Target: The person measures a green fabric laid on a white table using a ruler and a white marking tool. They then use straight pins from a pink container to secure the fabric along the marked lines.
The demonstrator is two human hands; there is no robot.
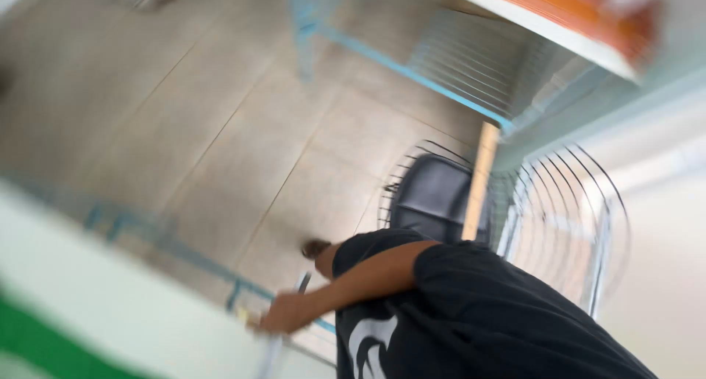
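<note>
One co-worker's hand [283, 313] on blue rack rail [220, 272], grip blurred, own hands unseen, tiled floor [220, 114]

Bright, even daylight — heavy motion blur throughout.

Floor tiles [220, 114]: beige, thin darker grout lines. Frame bars [397, 66]: light blue. Shelf edge [566, 15]: orange over white. Co-worker's shirt [485, 313]: black with a white print at the front. Wire fan guard [581, 202]: dark wires; hub [434, 195]: black. Stick [479, 176]: pale wood. Near surface [95, 305]: white with a green band.
</note>
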